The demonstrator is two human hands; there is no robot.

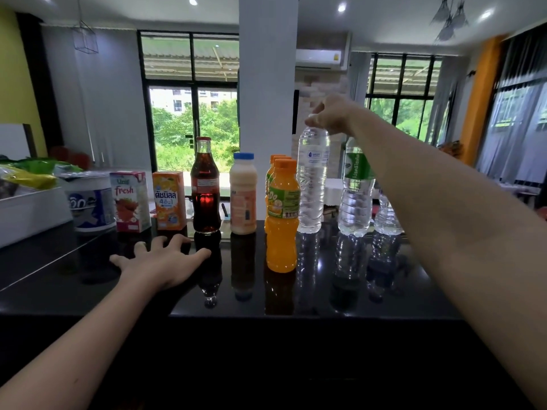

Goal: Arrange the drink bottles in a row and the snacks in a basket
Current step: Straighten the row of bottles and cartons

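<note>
On the black glossy counter point(325, 291) the drinks stand in a row: a strawberry carton point(130, 201), an orange carton point(169, 200), a cola bottle point(206, 187), a milky bottle with a blue cap point(243, 195), orange juice bottles point(281, 216), a clear water bottle point(312, 179), a green-labelled water bottle point(355, 187) and a small water bottle point(386, 216). My right hand point(331, 115) pinches the clear water bottle at its cap. My left hand point(161, 260) rests spread on the counter before the cartons. A white basket point(29, 211) at the left holds snack bags point(32, 173).
A white and blue tub point(90, 199) stands between the basket and the cartons. A white pillar point(268, 84) rises behind the row. The counter's front edge runs just below my left wrist.
</note>
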